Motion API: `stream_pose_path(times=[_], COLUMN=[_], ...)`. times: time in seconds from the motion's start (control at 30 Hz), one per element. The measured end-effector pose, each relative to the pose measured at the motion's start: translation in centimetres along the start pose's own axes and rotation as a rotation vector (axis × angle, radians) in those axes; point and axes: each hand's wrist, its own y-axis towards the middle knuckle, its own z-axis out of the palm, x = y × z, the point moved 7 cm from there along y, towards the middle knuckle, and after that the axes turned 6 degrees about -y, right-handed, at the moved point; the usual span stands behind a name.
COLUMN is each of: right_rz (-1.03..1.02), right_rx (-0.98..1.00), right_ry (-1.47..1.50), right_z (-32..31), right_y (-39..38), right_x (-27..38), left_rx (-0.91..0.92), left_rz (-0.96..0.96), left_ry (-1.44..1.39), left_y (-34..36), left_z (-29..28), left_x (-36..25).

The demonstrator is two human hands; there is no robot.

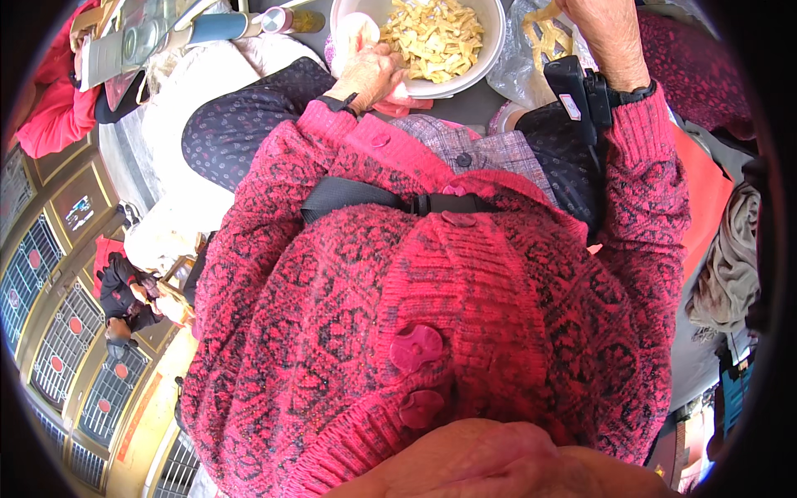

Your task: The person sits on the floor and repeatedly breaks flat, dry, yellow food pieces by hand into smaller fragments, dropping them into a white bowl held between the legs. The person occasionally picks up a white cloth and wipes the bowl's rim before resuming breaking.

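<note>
The head view shows a white bowl (457,86) heaped with yellow strips (436,41), beside a clear plastic bag (508,70) with more strips. The left hand (369,73) curls against a pale pink item (354,35), the bowl's strips just to its right; whether it grips, I cannot tell. The right hand (602,12), fingers mostly cropped, state unclear, is beside the bag's strips.

bright, soft daylight; lower right edge washed out; fisheye bends the left-hand windows (73,325); corners black.
</note>
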Motion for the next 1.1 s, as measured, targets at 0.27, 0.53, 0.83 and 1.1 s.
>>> stream_pose_path(times=[0.27,0.53,0.83,1.1], right_rz=[-0.126,-0.127,-0.234,-0.145], right_rx=[0.063,0.085,0.075,0.101], right_ry=[-0.092,-0.090,-0.081,-0.042], right_z=[0.8,1.6,1.6,1.9], right_y=[0.4,0.8,1.4,0.2], right_x=[0.0,-1.9,-1.7,-0.9], left_rx=[-0.969,-0.606,-0.872,-1.116], left_rz=[-0.237,-0.523,-0.398,0.095], left_ry=[-0.064,-0.496,-1.376,-2.272], left_y=[-4.9,-4.6,-11.6,-22.0], left_z=[-5.0,0.4,-9.3,-19.7], left_x=[3.6,11.0,10.5,5.6])
